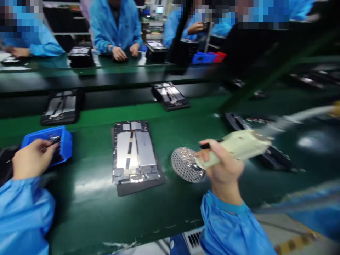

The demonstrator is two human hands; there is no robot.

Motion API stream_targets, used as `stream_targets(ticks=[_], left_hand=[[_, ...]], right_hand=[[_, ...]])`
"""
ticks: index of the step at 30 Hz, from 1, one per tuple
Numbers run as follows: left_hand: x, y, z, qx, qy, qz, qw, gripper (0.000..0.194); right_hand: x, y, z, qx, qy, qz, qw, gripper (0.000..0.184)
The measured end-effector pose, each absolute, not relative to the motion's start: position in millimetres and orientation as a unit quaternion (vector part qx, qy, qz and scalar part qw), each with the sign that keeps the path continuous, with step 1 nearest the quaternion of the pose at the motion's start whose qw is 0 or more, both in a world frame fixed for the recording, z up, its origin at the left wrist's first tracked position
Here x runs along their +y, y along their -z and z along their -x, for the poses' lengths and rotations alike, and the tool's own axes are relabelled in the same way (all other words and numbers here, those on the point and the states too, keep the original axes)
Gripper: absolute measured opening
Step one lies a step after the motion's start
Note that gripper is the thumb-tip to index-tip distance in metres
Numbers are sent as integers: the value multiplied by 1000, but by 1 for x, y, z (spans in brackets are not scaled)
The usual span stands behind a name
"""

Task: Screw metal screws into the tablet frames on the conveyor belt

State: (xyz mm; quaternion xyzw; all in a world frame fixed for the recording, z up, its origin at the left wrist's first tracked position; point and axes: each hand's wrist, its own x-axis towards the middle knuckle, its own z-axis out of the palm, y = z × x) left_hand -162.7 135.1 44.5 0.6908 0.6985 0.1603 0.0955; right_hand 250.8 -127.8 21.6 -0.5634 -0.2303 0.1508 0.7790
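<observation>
At the near edge: blue sleeves [23, 219] are seen reaching in over a green belt [87, 219].
Left hand [32, 159]: thumb and fingers are pressed together in a pinch inside a blue bin [66, 145], on a small dark item [54, 140] that cannot be identified at this size.
Right hand [223, 166]: closed round the pale handle of an electric screwdriver [236, 148], with its cable [297, 117] led away to the right.
Disc: a perforated metal disc [184, 164] is placed at the left of the right hand, touching it or nearly so.
Housing: a tablet housing [134, 152] is laid flat between the hands, with silver panels uppermost. It is nearer the right hand, to that hand's left, and its long axis runs away from the wearer, slightly tilted.
Beyond: two more housings [168, 95] are set further up the belt.
Far side: a co-worker's hands [123, 53] are rested at a far bench [106, 72], and blue and red bins [208, 57] are seen to the right.
</observation>
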Motion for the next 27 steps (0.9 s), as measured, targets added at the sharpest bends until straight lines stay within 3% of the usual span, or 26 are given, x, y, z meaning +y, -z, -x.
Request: stream_targets(ticks=[3, 7, 10, 17, 22, 25, 27], left_hand=[[127, -43, 164, 705, -200, -676, 70, 26], [103, -52, 145, 615, -361, -683, 159, 35], [84, -47, 128, 537, -387, -716, 223, 40], [44, -11, 86, 397, -278, -789, 377, 26], [-9, 0, 67, 328, -176, -876, 306, 38], [-35, -1, 60, 338, -96, -905, 239, 30], [-43, -3, 56, 346, -39, -915, 206, 46]], right_hand=[[-123, -43, -239, -272, -171, 524, 789, 32], [-102, -67, -183, -335, -256, 479, 770, 31], [-81, -64, -138, -339, -321, 484, 740, 34], [-66, -46, -115, -353, -347, 502, 709, 37], [-65, -47, -118, -357, -351, 502, 705, 38], [-66, -47, -117, -369, -353, 505, 696, 39], [-68, -46, -116, -365, -351, 507, 698, 38]])
